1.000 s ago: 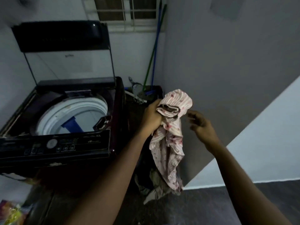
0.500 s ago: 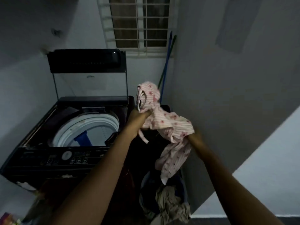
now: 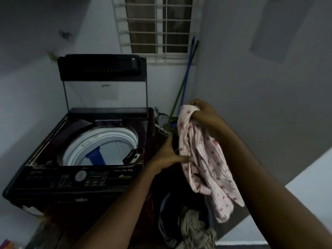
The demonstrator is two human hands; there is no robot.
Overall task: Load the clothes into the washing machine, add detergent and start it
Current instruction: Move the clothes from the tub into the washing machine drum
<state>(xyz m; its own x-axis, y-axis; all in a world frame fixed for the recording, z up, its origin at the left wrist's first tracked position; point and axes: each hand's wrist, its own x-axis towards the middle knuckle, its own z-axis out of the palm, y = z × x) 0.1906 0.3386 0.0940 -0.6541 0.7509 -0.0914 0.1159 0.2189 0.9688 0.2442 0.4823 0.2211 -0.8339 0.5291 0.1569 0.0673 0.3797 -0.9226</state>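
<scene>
A pink striped garment (image 3: 206,159) with small red flowers hangs in the air to the right of the top-loading washing machine (image 3: 80,178). My right hand (image 3: 203,114) grips its upper end. My left hand (image 3: 168,155) pinches its left edge lower down. The machine's lid (image 3: 102,69) stands upright and the white drum rim (image 3: 100,141) is open, with a blue part visible inside. Below the garment a dark laundry basket (image 3: 165,209) holds more clothes (image 3: 194,229).
Blue and green broom handles (image 3: 186,76) lean in the corner under a barred window (image 3: 158,27). A grey wall runs close along the right. A narrow dark stand with small items sits between the machine and the corner.
My right hand has risen to take the garment's top end, and my left hand has dropped to its lower edge. The garment now hangs lengthwise, further right than half a second ago.
</scene>
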